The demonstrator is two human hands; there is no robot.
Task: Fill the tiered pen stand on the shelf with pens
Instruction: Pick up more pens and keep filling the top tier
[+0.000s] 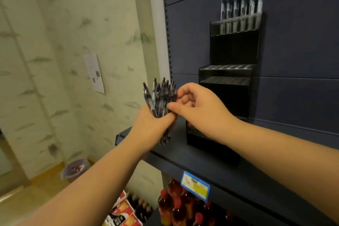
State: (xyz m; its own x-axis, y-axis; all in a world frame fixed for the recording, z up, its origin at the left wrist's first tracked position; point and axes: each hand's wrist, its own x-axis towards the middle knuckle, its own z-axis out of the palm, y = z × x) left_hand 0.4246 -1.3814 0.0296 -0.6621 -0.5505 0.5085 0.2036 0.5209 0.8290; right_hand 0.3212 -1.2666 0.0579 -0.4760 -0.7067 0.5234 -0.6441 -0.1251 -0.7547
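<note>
Head camera looks up at the tiered pen stand [231, 79] standing on the dark shelf [201, 159] against the back panel. Only its top tier carries a row of pens [240, 2], upright, caps up; the lower tiers look empty, so most of the filling seems left to do. The left hand [152, 124] grips a bundle of pens [159, 97], their long axes near vertical, fanning upward. The right hand [198, 108] pinches at one pen in that bundle.
</note>
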